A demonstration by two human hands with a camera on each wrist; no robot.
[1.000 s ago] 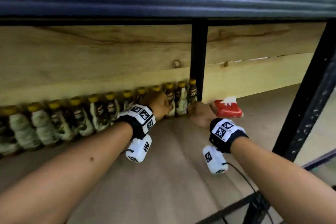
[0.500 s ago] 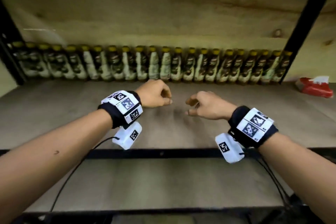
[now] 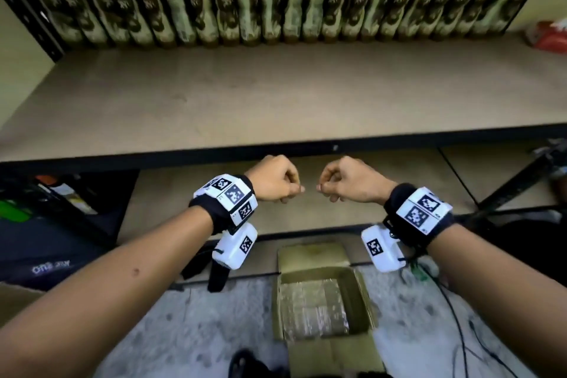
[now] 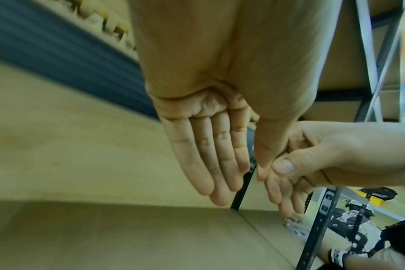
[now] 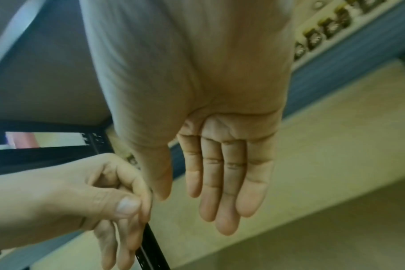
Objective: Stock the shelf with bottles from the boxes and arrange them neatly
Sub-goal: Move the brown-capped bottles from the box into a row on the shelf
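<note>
A wooden shelf (image 3: 276, 95) in a black metal frame fills the space before me, over a grey speckled floor. The bottles (image 3: 276, 6), yellow-capped with brown and cream labels, stand upright in one tight row along the back edge of the shelf, side by side from the left post to the right post. My left hand (image 3: 274, 179) and right hand (image 3: 349, 179) hang just in front of the shelf's front edge, near each other but apart, both empty with fingers relaxed and loosely bent. Below the shelf, on the floor between my forearms, sits an open cardboard box (image 3: 322, 294). At the shelf's far right end lies a red packet (image 3: 549, 35), beyond the last bottle
</note>
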